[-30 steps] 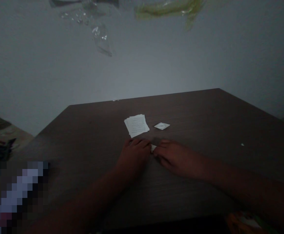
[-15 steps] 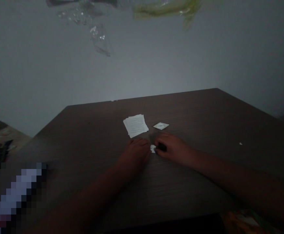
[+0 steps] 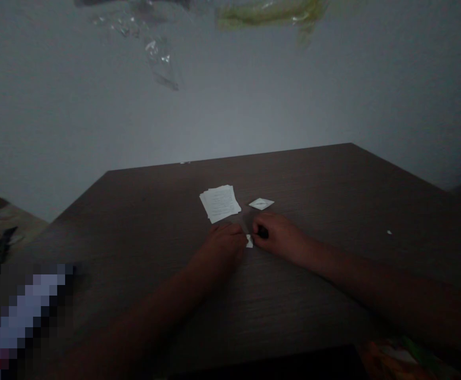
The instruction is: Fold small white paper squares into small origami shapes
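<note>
A small white piece of paper (image 3: 250, 241) shows between my two hands near the middle of the table. My left hand (image 3: 227, 243) lies over its left side, fingers bent together and pressing on it. From the right, my right hand (image 3: 275, 232) pinches at the paper's edge, thumb and fingertips close together. Most of the paper is hidden under the fingers. Just beyond my left hand lies a stack of printed paper sheets (image 3: 220, 203), loosely squared. A folded, diamond-shaped paper (image 3: 261, 203) rests beyond my right hand.
The brown wooden table (image 3: 317, 184) meets a pale wall (image 3: 254, 105) at its far edge. A tiny white scrap (image 3: 389, 232) lies to the right. Clear plastic (image 3: 159, 58) and a yellow wrapper (image 3: 270, 16) hang on the wall. A blurred-out object (image 3: 28, 311) sits at the lower left.
My right hand's fingers have drawn closer together at the paper. Less of the small paper shows, and my left hand has shifted very slightly right.
</note>
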### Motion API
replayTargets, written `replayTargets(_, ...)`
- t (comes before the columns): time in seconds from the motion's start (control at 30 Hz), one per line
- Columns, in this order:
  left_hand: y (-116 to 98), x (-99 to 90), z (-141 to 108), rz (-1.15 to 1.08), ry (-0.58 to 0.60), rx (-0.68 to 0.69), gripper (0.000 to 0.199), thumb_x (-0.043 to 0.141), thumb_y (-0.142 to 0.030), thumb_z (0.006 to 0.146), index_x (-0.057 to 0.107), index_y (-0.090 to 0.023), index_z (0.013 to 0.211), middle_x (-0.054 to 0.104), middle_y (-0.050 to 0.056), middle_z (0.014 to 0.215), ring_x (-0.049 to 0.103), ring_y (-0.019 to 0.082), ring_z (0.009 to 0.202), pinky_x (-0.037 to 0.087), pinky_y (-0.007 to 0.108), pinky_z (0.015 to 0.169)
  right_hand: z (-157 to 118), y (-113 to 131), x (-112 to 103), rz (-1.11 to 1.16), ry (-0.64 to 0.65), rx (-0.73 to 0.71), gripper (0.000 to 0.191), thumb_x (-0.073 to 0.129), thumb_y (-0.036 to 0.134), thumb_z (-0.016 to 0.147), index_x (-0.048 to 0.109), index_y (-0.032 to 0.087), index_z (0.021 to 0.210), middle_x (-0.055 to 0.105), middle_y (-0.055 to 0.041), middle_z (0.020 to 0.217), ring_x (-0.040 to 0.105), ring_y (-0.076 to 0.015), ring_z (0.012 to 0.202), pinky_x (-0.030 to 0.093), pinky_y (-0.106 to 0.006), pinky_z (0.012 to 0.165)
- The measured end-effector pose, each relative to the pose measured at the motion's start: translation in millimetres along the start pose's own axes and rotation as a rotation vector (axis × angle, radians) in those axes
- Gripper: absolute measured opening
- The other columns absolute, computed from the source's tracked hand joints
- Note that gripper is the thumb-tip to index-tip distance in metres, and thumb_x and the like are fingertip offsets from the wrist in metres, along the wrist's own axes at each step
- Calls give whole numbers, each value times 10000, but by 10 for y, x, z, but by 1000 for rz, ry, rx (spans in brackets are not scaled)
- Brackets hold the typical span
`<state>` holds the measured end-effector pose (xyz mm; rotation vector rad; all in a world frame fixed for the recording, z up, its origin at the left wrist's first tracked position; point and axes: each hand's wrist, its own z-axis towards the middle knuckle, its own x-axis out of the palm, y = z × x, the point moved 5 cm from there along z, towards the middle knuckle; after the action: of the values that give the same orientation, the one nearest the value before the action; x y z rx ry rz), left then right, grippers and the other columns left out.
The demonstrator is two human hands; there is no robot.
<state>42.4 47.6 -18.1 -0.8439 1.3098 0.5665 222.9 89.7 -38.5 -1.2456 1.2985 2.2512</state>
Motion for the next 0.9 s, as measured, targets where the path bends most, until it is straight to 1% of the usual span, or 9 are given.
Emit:
replayTargets(0.13,-26,-21,-5,15,-2,-23,248,700,-51,1135,899,-200,1133,885,112,1266,836,344,1278,639,546,1241,-21,26,3,-14,4,-9,240,804,55,945,678,259,953,770,-40,1047,706,-263,1029,524,-399,937)
replayTargets(0.27,-31,-24,6,-8,7,-82,318,709,-27,1127,928,-223,1249,888,109,1341,823,357,1375,628,570,1274,-66,62,6,2,20,-24,272,849,77,931,653,263,969,771,-49,1084,711,-268,1052,530,-399,946)
replayTargets(0.33,-26,-24,13,-17,11,-95,364,725,-33,1125,929,-244,1339,884,107,1369,823,359,1387,641,563,1262,-79,77,4,17,23,-35,281,863,97,937,641,267,960,773,-48,1076,710,-270,1048,532,-399,947)
replayTargets(0.43,-17,-24,21,-7,31,-88,422,725,-42,1127,926,-274,1416,883,100,1337,829,359,1359,649,544,1228,-87,91,-3,38,25,-41,288,888,127,946,638,271,950,776,-41,1056,708,-265,1023,527,-394,937)
replayTargets(0.53,-27,-36,27,2,52,-73,435,713,-32,1126,931,-280,1410,882,108,1380,818,368,1401,639,540,1220,-88,86,-7,48,27,-37,284,901,141,950,647,268,950,780,-36,1046,705,-259,1009,507,-384,920)
replayTargets(0.63,-47,-63,27,1,68,-91,467,717,-25,1128,919,-286,1458,871,119,1454,804,386,1458,624,582,1251,-81,68,-8,57,26,-37,296,910,134,939,645,266,940,785,-30,1042,701,-253,1000,490,-372,902)
replayTargets(0.7,-66,-80,21,3,72,-98,464,716,-19,1128,923,-282,1449,874,118,1433,810,385,1438,628,597,1244,-71,55,-7,68,35,-31,306,910,115,927,643,264,929,786,-25,1032,700,-245,980,484,-365,886)
replayTargets(0.8,-86,-93,10,4,43,-74,461,686,7,1120,930,-261,1405,874,116,1403,813,376,1405,638,587,1217,-56,43,-11,79,56,-7,292,888,93,937,650,262,926,782,-15,999,692,-231,932,477,-356,861)
replayTargets(0.9,-62,-47,10,0,16,-55,469,683,19,1104,920,-259,1399,866,116,1404,803,372,1401,631,578,1210,-46,45,-28,64,58,14,281,881,94,948,655,260,924,771,-7,970,680,-223,904,468,-347,840)
